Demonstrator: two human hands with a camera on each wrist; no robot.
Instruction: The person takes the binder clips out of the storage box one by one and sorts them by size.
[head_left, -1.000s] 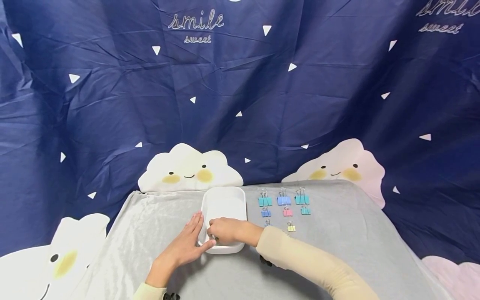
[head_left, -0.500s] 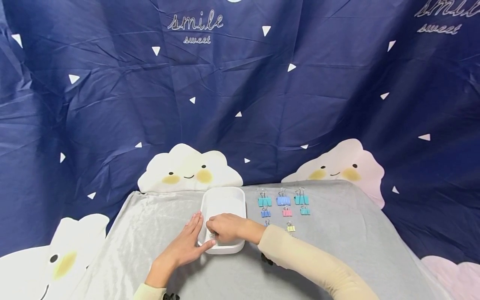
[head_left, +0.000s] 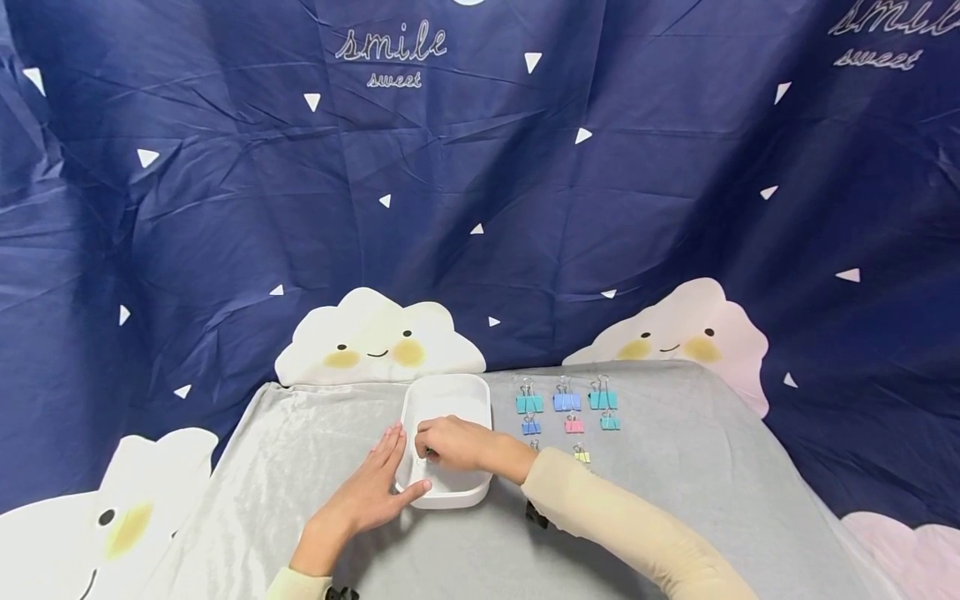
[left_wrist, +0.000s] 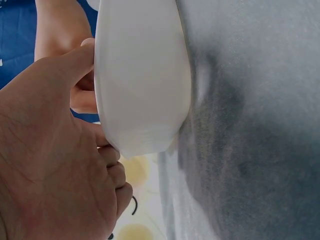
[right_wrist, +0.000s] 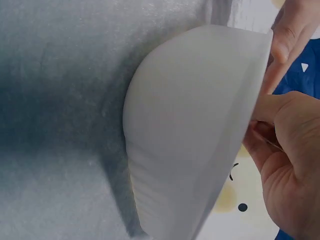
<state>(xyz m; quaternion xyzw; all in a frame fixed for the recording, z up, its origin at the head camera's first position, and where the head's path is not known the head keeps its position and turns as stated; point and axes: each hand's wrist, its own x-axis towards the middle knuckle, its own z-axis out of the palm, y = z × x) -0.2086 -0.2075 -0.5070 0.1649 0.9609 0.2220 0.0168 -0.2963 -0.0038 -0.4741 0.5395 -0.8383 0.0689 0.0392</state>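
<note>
A white box (head_left: 450, 500) sits on the grey cloth in the head view. My left hand (head_left: 367, 492) rests on its left rim, fingers straight and thumb spread over the near corner. Inside the box, my right hand (head_left: 453, 443) has its fingers curled and pinches a small binder clip (head_left: 432, 454). Only a dark greenish bit of that clip shows below the fingers. The right wrist view has the box wall (right_wrist: 185, 115) in front of the right fingertips, hiding most of them. In the left wrist view the left thumb (left_wrist: 82, 60) touches the rim.
Right of the box, binder clips lie in rows: large teal (head_left: 529, 404) and blue (head_left: 567, 402) ones at the back, a smaller pink one (head_left: 574, 426) in the middle, a yellow one (head_left: 582, 456) in front. The right sleeve (head_left: 600, 508) crosses the cloth before them. A navy curtain (head_left: 480, 167) hangs behind.
My right hand has moved slightly up and away from the near end inside the box, with the clip in its fingers. The left hand and the box have stayed put.
</note>
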